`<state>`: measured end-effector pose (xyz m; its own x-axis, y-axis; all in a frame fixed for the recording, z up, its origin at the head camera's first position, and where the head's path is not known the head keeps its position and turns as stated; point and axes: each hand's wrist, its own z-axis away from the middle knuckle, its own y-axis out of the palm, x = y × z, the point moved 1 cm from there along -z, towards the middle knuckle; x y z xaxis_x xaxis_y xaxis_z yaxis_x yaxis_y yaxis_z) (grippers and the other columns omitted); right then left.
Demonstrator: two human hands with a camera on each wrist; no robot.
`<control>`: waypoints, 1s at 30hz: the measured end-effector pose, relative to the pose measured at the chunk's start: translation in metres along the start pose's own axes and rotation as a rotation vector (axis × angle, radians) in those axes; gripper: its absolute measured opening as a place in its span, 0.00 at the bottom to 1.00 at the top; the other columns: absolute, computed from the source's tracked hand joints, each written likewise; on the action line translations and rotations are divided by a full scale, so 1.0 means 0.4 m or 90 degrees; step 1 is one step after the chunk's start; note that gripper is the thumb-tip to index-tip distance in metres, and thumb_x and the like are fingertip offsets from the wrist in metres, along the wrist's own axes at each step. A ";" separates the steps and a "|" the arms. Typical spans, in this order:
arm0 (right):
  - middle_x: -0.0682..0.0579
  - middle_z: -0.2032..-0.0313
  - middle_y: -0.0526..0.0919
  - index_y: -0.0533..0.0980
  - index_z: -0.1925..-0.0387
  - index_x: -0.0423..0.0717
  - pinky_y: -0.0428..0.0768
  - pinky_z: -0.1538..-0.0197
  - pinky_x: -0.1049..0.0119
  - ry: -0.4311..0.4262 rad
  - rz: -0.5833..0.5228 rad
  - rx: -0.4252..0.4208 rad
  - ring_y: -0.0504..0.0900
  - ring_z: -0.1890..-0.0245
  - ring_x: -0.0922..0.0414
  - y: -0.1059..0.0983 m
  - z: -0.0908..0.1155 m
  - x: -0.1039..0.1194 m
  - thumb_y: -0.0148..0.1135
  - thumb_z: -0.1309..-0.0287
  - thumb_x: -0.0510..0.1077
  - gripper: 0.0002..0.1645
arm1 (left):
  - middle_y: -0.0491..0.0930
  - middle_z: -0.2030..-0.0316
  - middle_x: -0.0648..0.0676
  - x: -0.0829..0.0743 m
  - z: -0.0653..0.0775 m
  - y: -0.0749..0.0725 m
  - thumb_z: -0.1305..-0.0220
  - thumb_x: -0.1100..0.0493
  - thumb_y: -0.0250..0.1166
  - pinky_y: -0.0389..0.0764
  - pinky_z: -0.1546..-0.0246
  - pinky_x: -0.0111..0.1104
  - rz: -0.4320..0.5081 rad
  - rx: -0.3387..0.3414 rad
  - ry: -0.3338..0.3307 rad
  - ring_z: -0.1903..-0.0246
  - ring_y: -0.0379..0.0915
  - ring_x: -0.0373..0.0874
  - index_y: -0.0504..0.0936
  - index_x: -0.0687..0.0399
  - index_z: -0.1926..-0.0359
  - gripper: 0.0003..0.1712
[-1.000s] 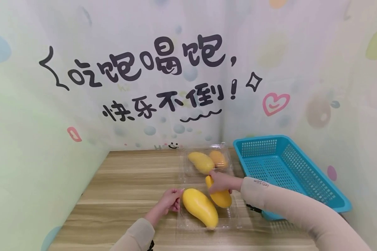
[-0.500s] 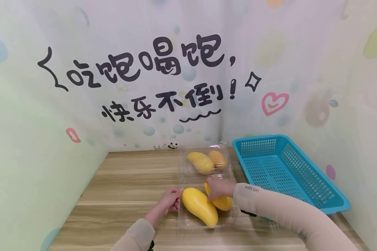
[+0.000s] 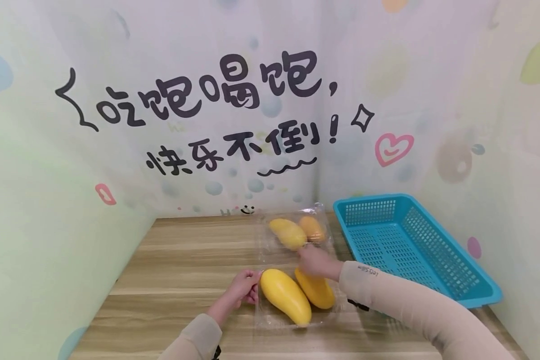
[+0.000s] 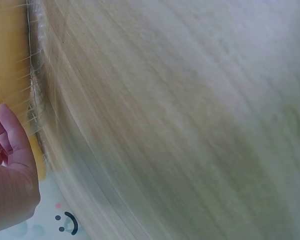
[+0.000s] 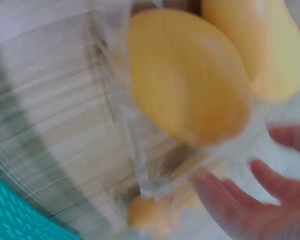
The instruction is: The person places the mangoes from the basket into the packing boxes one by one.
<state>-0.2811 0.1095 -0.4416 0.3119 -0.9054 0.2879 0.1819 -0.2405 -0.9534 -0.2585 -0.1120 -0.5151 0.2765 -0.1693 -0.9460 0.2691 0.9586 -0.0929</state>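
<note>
Two yellow mangoes lie side by side in a clear plastic box: a long left mango (image 3: 285,297) and a right mango (image 3: 317,290). My left hand (image 3: 244,286) pinches the left rim of the clear plastic box (image 3: 270,321) between thumb and fingers. In the left wrist view, the left hand (image 4: 12,170) is beside the box wall. Over the far end of the right mango is my right hand (image 3: 317,261), partly covering it. In the right wrist view, the right hand (image 5: 262,200) has its fingers spread, apart from the right mango (image 5: 190,75).
Behind the box, a yellow mango (image 3: 288,233) and an orange-coloured fruit (image 3: 312,229) show through clear plastic. Whether that plastic is the lid or another box, I cannot tell. A blue perforated basket (image 3: 459,255) stands at the right on the wooden table (image 3: 180,250), against the printed backdrop.
My right hand lowered the right mango into the box beside the other one, let it go and moved back slightly towards the far side. The left hand stayed at the rim.
</note>
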 end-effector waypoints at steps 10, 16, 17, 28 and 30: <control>0.33 0.42 0.63 0.62 0.41 0.33 0.63 0.40 0.46 0.095 -0.353 -0.351 0.61 0.42 0.38 -0.114 -0.083 -0.120 0.49 0.41 0.38 0.26 | 0.66 0.86 0.47 0.006 -0.005 -0.004 0.31 0.52 0.50 0.73 0.87 0.26 0.006 -0.001 -0.010 0.91 0.66 0.36 0.66 0.56 0.67 0.12; 0.35 0.38 0.62 0.58 0.37 0.36 0.60 0.36 0.49 0.157 -0.589 -0.296 0.60 0.38 0.41 -0.113 -0.089 -0.171 0.34 0.30 0.47 0.27 | 0.66 0.85 0.47 0.006 -0.007 -0.005 0.32 0.52 0.50 0.74 0.87 0.26 0.015 -0.002 -0.019 0.90 0.66 0.36 0.66 0.55 0.66 0.11; 0.36 0.38 0.62 0.58 0.37 0.36 0.59 0.35 0.49 0.164 -0.616 -0.277 0.60 0.37 0.41 -0.110 -0.089 -0.177 0.32 0.29 0.49 0.28 | 0.66 0.85 0.48 0.006 -0.007 -0.005 0.32 0.52 0.50 0.74 0.87 0.26 0.016 -0.002 -0.021 0.90 0.66 0.36 0.66 0.55 0.66 0.11; 0.39 0.49 0.71 0.64 0.47 0.32 0.63 0.38 0.50 0.186 -0.819 -0.191 0.67 0.45 0.45 -0.127 -0.065 -0.188 0.27 0.29 0.54 0.31 | 0.66 0.83 0.48 0.006 -0.004 -0.004 0.30 0.54 0.47 0.73 0.87 0.25 0.035 0.012 -0.023 0.89 0.65 0.36 0.66 0.57 0.63 0.11; 0.46 0.57 0.74 0.65 0.53 0.35 0.64 0.40 0.50 0.187 -0.835 -0.184 0.70 0.50 0.49 -0.135 -0.052 -0.180 0.28 0.29 0.54 0.27 | 0.66 0.83 0.48 0.005 -0.003 -0.004 0.30 0.54 0.46 0.73 0.86 0.26 0.036 0.013 -0.025 0.89 0.65 0.36 0.66 0.58 0.62 0.11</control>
<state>-0.3329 0.1802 -0.4127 -0.1503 0.0090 0.9886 -0.0229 -0.9997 0.0056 -0.2594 -0.1138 -0.5173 0.3280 -0.1237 -0.9365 0.2711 0.9620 -0.0321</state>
